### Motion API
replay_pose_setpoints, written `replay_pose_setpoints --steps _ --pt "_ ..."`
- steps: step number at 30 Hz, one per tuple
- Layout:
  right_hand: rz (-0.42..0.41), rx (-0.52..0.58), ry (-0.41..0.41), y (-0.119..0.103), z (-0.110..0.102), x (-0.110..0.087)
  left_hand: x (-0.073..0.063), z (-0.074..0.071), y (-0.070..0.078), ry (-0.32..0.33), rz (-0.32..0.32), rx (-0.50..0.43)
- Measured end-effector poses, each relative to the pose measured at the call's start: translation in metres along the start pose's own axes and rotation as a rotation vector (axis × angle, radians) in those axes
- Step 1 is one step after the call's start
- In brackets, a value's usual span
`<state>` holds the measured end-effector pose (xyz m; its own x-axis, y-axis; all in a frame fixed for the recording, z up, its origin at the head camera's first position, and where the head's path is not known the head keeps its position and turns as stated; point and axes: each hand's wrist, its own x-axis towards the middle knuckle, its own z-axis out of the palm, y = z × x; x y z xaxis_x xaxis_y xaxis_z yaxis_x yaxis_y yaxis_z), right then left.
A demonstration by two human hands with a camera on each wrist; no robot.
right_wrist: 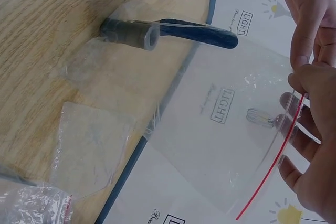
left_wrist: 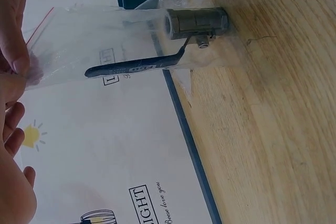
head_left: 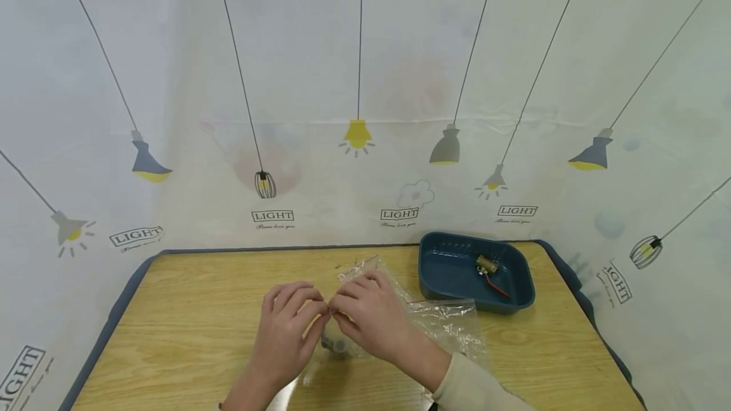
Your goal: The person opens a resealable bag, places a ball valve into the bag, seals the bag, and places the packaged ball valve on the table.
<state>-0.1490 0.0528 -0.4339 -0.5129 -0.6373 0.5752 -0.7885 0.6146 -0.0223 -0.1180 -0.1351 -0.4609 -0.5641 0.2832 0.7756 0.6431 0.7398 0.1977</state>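
A clear zip bag (right_wrist: 226, 124) with a red seal strip (right_wrist: 273, 171) holds a grey metal ball valve (left_wrist: 197, 23) with a dark blue lever handle (left_wrist: 131, 69). The valve end rests on the wooden table (head_left: 188, 322), and the bag stands up from it. My left hand (head_left: 311, 313) and right hand (head_left: 342, 309) meet over the middle of the table. Each pinches the bag's top edge, fingertips almost touching. In the head view the valve (head_left: 337, 344) shows dimly below the hands. My left fingers (left_wrist: 13, 51) grip the bag's mouth at the frame's left edge.
A dark blue tray (head_left: 514, 284) at the back right holds a small brass motor (head_left: 487, 264) with red wire. Crumpled clear bags (head_left: 451, 325) lie right of my hands, and another bag (head_left: 365, 268) lies behind them. A lamp-print curtain (head_left: 365, 113) surrounds the table.
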Motion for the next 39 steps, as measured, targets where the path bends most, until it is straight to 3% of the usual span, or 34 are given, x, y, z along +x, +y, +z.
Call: replay_pose_setpoints --steps 21,39 --pt "0.013 -0.015 -0.021 0.010 0.000 -0.006 -0.004 -0.001 -0.002 -0.061 -0.039 0.033" --pt "0.037 0.007 -0.051 0.027 -0.005 -0.017 -0.007 -0.002 -0.004 -0.026 -0.032 0.036"
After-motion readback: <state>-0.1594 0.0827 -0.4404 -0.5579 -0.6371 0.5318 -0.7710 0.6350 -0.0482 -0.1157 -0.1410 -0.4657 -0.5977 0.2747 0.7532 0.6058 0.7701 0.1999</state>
